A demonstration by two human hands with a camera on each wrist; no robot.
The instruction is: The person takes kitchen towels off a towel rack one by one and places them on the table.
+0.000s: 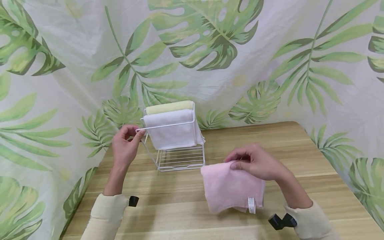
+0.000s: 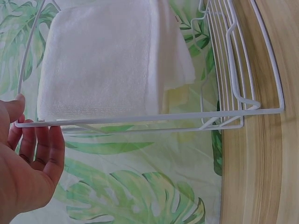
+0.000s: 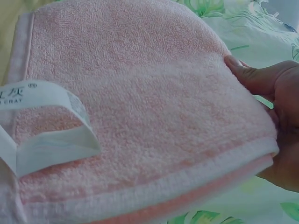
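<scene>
My left hand (image 1: 126,141) pinches the front upper corner of a white wire rack (image 1: 181,167) between thumb and fingers, as the left wrist view also shows. Over the rack's rear bars hang a yellow towel (image 1: 169,107) at the back and a white towel (image 1: 172,130) in front of it. To the right of the rack, my right hand (image 1: 255,161) holds a folded pink towel (image 1: 231,190) by its top edge, thumb in front. The pink towel hangs down over the table, and its white label (image 3: 56,151) shows large in the right wrist view.
The rack stands on a wood-grain table (image 1: 168,213) towards its back edge. Behind and beside the table hangs a white cloth with green leaf print (image 1: 192,86). Black camera mounts (image 1: 282,221) show at both wrists.
</scene>
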